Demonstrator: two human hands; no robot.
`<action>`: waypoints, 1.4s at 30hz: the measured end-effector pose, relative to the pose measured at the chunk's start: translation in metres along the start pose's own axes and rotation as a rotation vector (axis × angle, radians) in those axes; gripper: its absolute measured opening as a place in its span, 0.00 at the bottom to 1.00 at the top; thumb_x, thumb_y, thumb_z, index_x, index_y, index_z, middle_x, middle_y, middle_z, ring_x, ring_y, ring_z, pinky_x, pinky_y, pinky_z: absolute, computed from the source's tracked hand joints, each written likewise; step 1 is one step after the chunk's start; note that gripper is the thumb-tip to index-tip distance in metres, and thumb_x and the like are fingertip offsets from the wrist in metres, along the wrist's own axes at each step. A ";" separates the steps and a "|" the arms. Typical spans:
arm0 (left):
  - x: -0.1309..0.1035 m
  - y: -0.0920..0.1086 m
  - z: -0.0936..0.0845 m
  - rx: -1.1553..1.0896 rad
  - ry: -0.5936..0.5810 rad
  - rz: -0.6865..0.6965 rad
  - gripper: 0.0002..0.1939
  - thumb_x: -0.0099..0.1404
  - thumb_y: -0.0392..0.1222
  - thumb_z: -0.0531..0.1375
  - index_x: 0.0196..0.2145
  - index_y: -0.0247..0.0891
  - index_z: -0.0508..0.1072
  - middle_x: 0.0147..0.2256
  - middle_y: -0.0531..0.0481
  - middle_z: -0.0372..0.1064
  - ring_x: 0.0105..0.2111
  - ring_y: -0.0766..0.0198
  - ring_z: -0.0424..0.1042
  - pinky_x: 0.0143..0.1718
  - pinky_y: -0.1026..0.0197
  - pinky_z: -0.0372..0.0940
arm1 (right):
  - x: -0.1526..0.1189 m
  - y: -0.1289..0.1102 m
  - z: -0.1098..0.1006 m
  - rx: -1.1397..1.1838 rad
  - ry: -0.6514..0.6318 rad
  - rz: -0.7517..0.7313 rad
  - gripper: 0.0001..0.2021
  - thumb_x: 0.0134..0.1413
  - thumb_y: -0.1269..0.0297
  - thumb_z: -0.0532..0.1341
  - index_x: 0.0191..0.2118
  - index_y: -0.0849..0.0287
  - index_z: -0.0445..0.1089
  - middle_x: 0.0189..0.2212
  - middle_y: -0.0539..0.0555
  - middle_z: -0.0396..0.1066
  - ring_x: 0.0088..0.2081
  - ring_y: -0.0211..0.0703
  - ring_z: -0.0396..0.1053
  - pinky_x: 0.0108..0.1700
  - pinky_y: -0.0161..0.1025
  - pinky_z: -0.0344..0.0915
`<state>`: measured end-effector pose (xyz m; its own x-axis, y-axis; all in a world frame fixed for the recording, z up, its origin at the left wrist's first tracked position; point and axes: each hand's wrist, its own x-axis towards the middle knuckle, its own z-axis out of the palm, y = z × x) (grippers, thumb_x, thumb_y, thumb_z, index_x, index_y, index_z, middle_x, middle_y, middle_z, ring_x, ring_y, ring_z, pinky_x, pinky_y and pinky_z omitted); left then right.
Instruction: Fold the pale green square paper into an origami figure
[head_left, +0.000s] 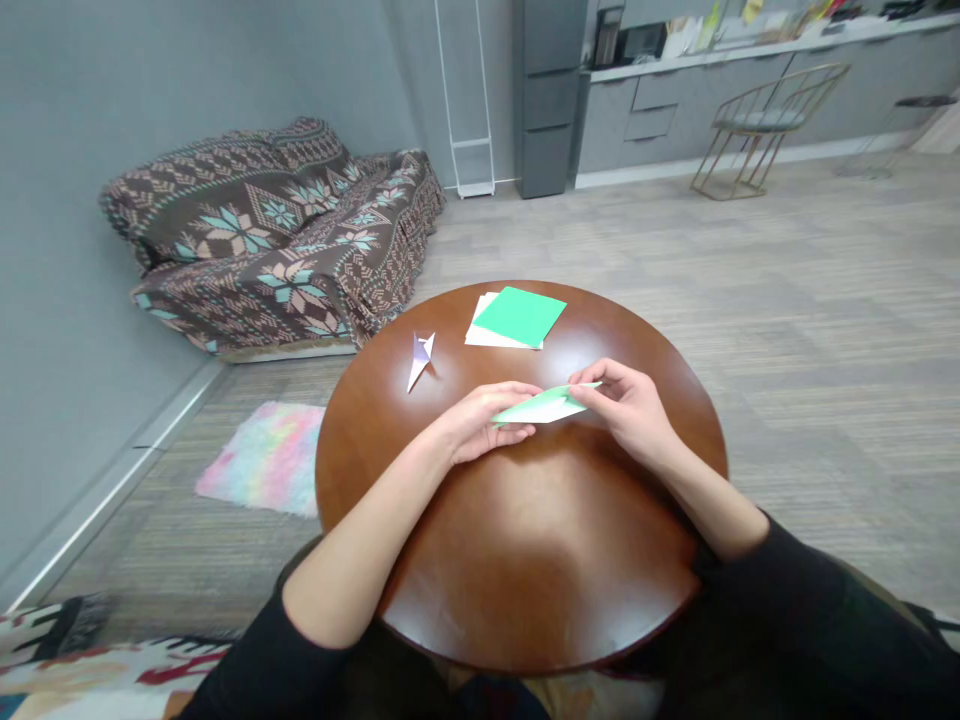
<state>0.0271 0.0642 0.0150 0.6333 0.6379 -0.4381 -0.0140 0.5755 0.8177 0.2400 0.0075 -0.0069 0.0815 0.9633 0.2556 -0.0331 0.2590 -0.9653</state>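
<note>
Between my two hands is a partly folded sheet of green and white origami paper (546, 406), raised a little over the round wooden table. My left hand (495, 418) grips its left end, fingers behind and thumb in front. At the right end, my right hand (616, 400) pinches the paper's tip between thumb and fingers. Beyond the hands lies a stack of square paper with a green sheet (521, 315) on top and white sheets (480, 331) under it. Left of the stack stands a small folded purple and white paper figure (422, 358).
The round brown table (525, 560) has a glossy top. A sofa (300, 235) under a patterned cover stands at the far left, with a fluffy pastel rug (266, 460) before it. A wire-backed chair (765, 125) stands by the kitchen counter (645, 115) at the back right.
</note>
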 end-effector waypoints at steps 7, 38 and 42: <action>0.003 0.000 -0.003 -0.107 0.067 0.071 0.14 0.61 0.32 0.65 0.46 0.33 0.77 0.42 0.41 0.78 0.34 0.63 0.80 0.37 0.67 0.74 | 0.000 0.001 -0.004 -0.092 0.022 -0.119 0.10 0.54 0.60 0.70 0.30 0.56 0.70 0.33 0.52 0.74 0.36 0.44 0.72 0.40 0.41 0.69; 0.006 -0.019 0.012 0.053 -0.099 0.299 0.30 0.60 0.39 0.69 0.59 0.44 0.69 0.46 0.43 0.78 0.48 0.56 0.77 0.59 0.46 0.64 | -0.005 0.006 0.002 -0.804 -0.053 -0.641 0.04 0.64 0.69 0.61 0.37 0.54 0.70 0.36 0.53 0.77 0.39 0.46 0.74 0.51 0.49 0.64; 0.009 -0.021 0.010 0.074 -0.048 0.329 0.16 0.57 0.40 0.71 0.44 0.34 0.79 0.44 0.42 0.78 0.48 0.55 0.77 0.58 0.48 0.65 | -0.005 0.002 0.004 -0.781 -0.013 -0.667 0.04 0.63 0.68 0.61 0.36 0.54 0.73 0.42 0.57 0.76 0.42 0.49 0.73 0.48 0.49 0.67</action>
<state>0.0406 0.0527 -0.0027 0.6403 0.7571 -0.1298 -0.1685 0.3033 0.9379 0.2358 0.0031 -0.0102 -0.1653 0.6417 0.7489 0.6730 0.6285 -0.3900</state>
